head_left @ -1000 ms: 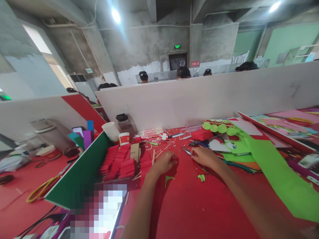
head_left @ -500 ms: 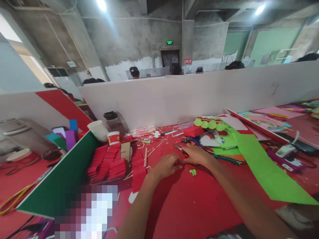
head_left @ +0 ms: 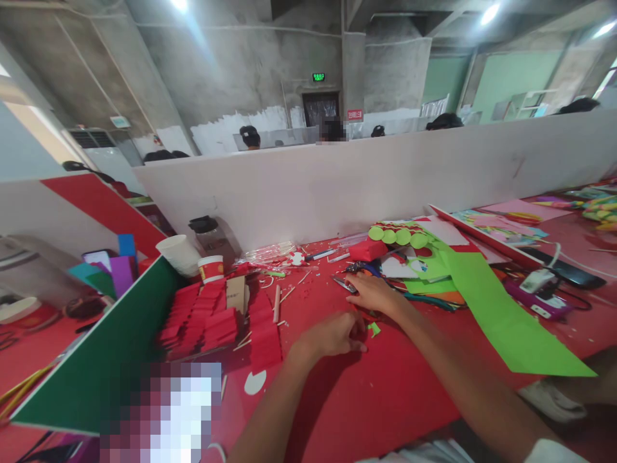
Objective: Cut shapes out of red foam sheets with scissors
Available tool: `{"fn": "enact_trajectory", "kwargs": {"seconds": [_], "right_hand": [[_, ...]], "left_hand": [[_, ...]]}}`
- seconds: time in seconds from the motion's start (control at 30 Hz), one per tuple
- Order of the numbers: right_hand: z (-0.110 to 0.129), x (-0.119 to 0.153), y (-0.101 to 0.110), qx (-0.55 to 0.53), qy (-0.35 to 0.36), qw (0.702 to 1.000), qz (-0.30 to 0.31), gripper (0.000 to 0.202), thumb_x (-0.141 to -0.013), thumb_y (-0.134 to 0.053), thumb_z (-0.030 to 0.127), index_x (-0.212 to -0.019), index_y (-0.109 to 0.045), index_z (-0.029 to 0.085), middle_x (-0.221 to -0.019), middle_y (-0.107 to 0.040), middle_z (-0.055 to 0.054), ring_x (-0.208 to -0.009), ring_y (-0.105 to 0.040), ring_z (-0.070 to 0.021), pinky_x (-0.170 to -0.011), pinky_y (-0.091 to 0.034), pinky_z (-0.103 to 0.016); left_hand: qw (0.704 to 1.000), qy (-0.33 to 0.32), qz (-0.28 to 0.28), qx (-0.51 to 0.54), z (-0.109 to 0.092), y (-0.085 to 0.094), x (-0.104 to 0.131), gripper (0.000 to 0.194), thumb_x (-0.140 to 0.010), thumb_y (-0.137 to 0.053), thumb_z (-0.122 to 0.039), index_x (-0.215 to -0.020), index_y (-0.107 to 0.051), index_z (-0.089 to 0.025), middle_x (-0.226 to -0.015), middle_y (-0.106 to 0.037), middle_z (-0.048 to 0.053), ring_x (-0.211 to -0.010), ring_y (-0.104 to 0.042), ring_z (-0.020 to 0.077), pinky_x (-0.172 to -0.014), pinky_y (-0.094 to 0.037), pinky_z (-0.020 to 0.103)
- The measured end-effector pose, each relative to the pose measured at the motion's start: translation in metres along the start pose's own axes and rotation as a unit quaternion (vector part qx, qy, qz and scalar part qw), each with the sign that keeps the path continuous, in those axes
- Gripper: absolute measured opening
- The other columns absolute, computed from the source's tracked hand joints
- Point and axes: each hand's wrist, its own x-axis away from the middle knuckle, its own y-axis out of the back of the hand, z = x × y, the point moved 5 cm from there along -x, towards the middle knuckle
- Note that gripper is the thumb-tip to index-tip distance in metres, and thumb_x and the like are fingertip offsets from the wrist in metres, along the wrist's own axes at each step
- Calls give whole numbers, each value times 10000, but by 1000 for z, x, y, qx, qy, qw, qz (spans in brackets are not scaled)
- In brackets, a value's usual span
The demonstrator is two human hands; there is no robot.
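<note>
My left hand (head_left: 337,334) is low over the red table (head_left: 357,399), its fingers curled together; whatever they may hold is hidden. Just beyond it on the right, my right hand (head_left: 371,292) rests at scissors (head_left: 344,284), whose metal blades point left from its fingertips. How firmly the fingers close on the scissors is not clear. A small green paper scrap (head_left: 374,329) lies beside my left hand. Behind my right hand are a red packet (head_left: 367,250) and a row of green paper circles (head_left: 403,236).
Stacked red crepe paper (head_left: 222,328), a paper cup (head_left: 211,269) and a green divider (head_left: 110,341) stand left. Long green paper (head_left: 501,308) spreads right, near a purple power strip (head_left: 540,299). A white partition (head_left: 308,186) runs behind.
My left hand has moved nearer to me and slightly right, away from my right hand's fingertips. The view has shifted a little, and the white paper piece at lower left shows more fully.
</note>
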Motion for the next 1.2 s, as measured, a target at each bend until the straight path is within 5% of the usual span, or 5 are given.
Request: {"fn": "enact_trajectory", "kwargs": {"seconds": [0.5,0.73,0.97,1.07,1.2], "right_hand": [[-4,-10,-2,-105,35,993,-30,228,-908,-662,299,-1101,-681,179,-1059,-731,-131,-988,-669,-287,-807,-436,-313],[8,-10,5,-229,106,967,-24,478,-1071,-308,431,-914,-685,185,-897,-757,-62,-817,-685,-205,-713,-479,-270],[4,-12,13,-305,89,943,-101,171,-861,-671,338,-888,-724,177,-895,-768,-64,-868,-690,-253,-813,-509,-329],[-13,-16,18,-342,28,922,-180,271,-889,-606,334,-1087,-690,168,-1083,-748,-114,-1053,-666,-290,-935,-499,-397],[-35,-21,19,-386,-32,889,-246,444,-895,-564,366,-1288,-549,161,-1215,-686,-147,-1114,-656,-279,-958,-515,-420]], "left_hand": [[999,-34,21,22,-2,1,4,179,-825,-655,-240,-995,-646,-184,-869,-680,6,-704,-555,132,-599,-373,224],[966,-3,-259,5,25,52,16,101,-862,-525,-178,-883,-623,-168,-856,-684,34,-755,-586,166,-700,-430,268],[918,70,-391,22,56,75,28,171,-896,-469,-162,-982,-614,-187,-952,-724,72,-871,-674,204,-803,-491,314],[932,83,-353,-8,60,70,29,375,-833,-470,-77,-1158,-620,-187,-1156,-722,107,-1066,-670,226,-939,-485,338],[980,43,-188,-51,54,52,24,641,-691,-496,-1,-1279,-635,-212,-1360,-658,95,-1231,-608,241,-1035,-456,348]]}}
